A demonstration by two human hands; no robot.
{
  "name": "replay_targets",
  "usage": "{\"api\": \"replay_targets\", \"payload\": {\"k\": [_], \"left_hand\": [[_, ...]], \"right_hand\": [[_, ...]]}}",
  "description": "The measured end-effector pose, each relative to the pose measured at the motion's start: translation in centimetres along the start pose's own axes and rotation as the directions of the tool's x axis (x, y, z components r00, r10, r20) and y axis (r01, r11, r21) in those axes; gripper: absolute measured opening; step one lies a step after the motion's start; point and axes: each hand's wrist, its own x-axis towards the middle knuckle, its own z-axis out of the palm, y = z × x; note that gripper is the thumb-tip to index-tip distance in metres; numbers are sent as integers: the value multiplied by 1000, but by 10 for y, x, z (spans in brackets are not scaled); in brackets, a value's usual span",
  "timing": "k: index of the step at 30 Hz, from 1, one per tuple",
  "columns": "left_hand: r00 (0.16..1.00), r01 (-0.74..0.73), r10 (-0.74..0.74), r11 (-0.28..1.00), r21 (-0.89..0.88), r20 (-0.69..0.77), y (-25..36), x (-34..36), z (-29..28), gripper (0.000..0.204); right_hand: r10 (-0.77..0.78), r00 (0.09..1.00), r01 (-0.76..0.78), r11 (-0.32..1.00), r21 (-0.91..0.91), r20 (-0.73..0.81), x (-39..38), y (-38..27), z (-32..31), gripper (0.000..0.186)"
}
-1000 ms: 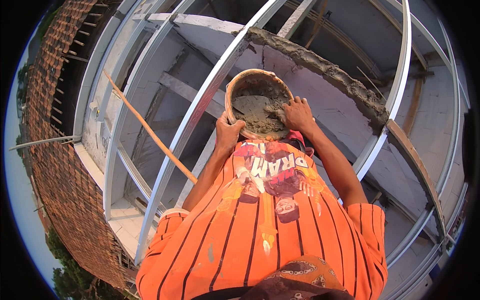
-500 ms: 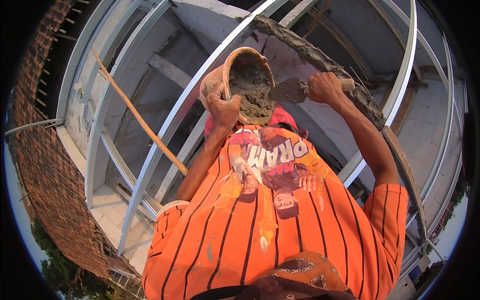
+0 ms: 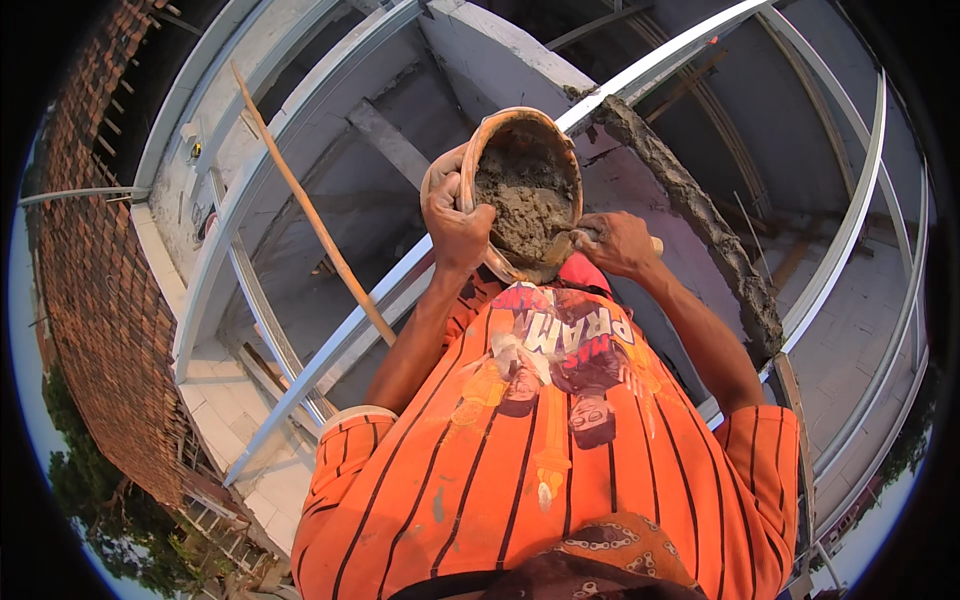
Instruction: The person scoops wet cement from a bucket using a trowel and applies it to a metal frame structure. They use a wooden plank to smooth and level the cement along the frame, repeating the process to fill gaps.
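Tilted toward me, a worn orange-tan bucket [image 3: 448, 168] holds wet grey mortar [image 3: 525, 205]. My left hand [image 3: 456, 226] is closed around its left rim, thumb on the inner side. In my right hand [image 3: 617, 243] is a trowel [image 3: 557, 249], gripped by its wooden handle, whose end shows past the fist. The trowel's blade dips into the mortar by the bucket's near right rim and is partly hidden there. Just right of the bucket runs a wall top with a rough bed of mortar [image 3: 690, 205].
Silvery metal beams [image 3: 845, 255] cross on both sides over rooms far below. A long wooden pole [image 3: 305, 205] leans at left. Pale block walls [image 3: 500, 55] stand ahead. A tiled roof [image 3: 100, 380] slopes along the far left.
My right hand has come down and left with the trowel, whose blade has gone from above the bucket's right rim into the mortar. The view has shifted, and the left hand keeps its hold.
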Motion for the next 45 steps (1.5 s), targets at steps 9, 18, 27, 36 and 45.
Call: {"api": "replay_targets", "payload": {"k": [9,18,27,36,45], "left_hand": [[995,-21,14,997,-69,-95,-4,18,0,8],[995,-44,34,993,-111,-92,16,35,10,22],[963,204,-232,960,-193,-137,4,28,0,24],[911,309,-368,908,-283,-185,-3,17,-13,25],[865,292,-399,894,-341,-304,6,-2,-28,35]], "right_hand": [[-388,829,217,887,-408,-403,23,-7,3,25],[150,986,-121,944,-307,75,42,-23,-15,31],[213,929,-222,975,-5,303,32,-33,-37,39],[405,911,-408,912,38,80,46,35,-80,39],[432,836,-511,837,-194,-338,99,82,-107,36]]}}
